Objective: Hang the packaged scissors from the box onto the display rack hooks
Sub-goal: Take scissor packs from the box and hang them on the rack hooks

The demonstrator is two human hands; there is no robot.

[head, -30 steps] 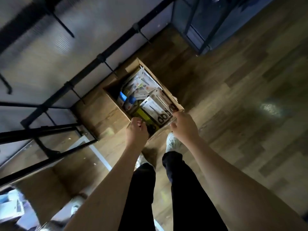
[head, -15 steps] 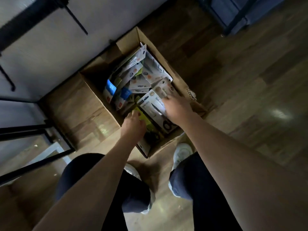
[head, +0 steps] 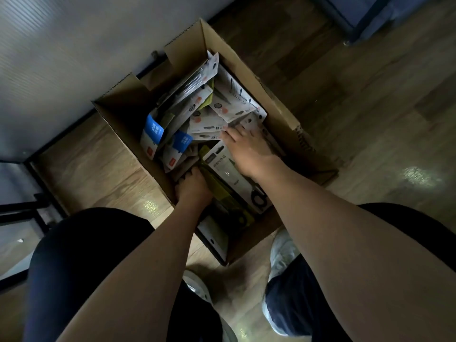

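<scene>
An open cardboard box (head: 278, 104) stands on the wooden floor, filled with several packaged scissors lying jumbled. My left hand (head: 193, 187) is inside the box's near left part, fingers curled down around the edge of a yellow-green scissors pack (head: 223, 195); its fingertips are hidden among the packs. My right hand (head: 246, 149) lies flat with straight fingers on white packs in the middle, just above a white pack with black handles (head: 238, 185). Blue-labelled packs (head: 154, 130) lean at the left. No rack hooks are in view.
A pale ribbed panel (head: 61, 58) rises behind the box at upper left. Black metal frame bars (head: 24, 208) run along the floor at far left. My knees and pale shoes (head: 281, 250) are right against the box's near side. Wooden floor stretches to the right.
I have bent lower over the box. My left hand moved from the near rim down among the packs, and my right hand slid farther in across the white packs.
</scene>
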